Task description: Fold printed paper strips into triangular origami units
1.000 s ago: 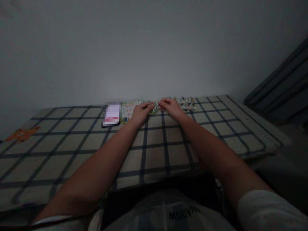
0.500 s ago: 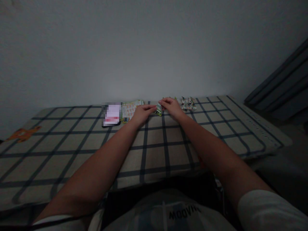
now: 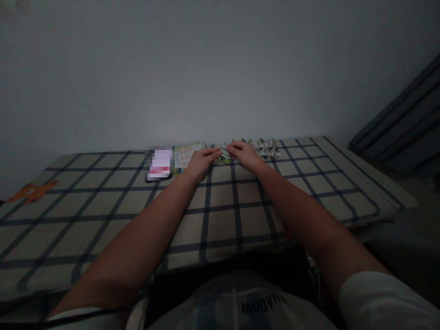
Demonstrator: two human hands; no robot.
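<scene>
Both my arms reach far across a checked cloth [image 3: 220, 215] toward the wall. My left hand [image 3: 201, 162] and my right hand [image 3: 244, 155] meet over a small piece of green and white printed paper [image 3: 225, 155], fingertips pinched on it from each side. The paper sits just above the cloth. A pile of small folded paper pieces [image 3: 266, 146] lies right of my right hand. A flat printed sheet [image 3: 185, 155] lies just left of my left hand.
A phone with a lit screen [image 3: 158, 164] lies left of the printed sheet. An orange scrap [image 3: 30, 191] sits at the far left edge. A plain wall rises behind the cloth. Dark striped fabric [image 3: 402, 128] hangs at the right.
The small paper has shifted slightly between my fingertips and my hands have moved a little. Everything else is unchanged.
</scene>
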